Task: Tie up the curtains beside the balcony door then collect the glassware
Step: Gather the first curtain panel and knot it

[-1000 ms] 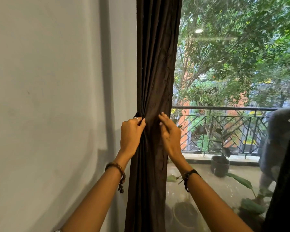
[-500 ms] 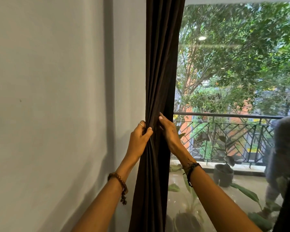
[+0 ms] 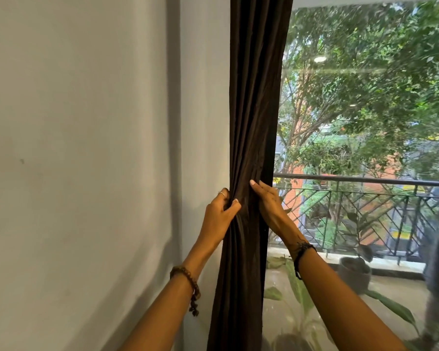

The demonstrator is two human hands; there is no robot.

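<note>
Dark brown pleated fabric curtain: L hand gripped folds, fingers curled; R hand lay flat against it, fingers straight.

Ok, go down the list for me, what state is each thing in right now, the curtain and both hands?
curtain: gathered into a narrow bunch, not tied.
left hand: grips the curtain's left edge, fingers curled into the folds.
right hand: fingers straight, pressed against the curtain's right side.
</note>
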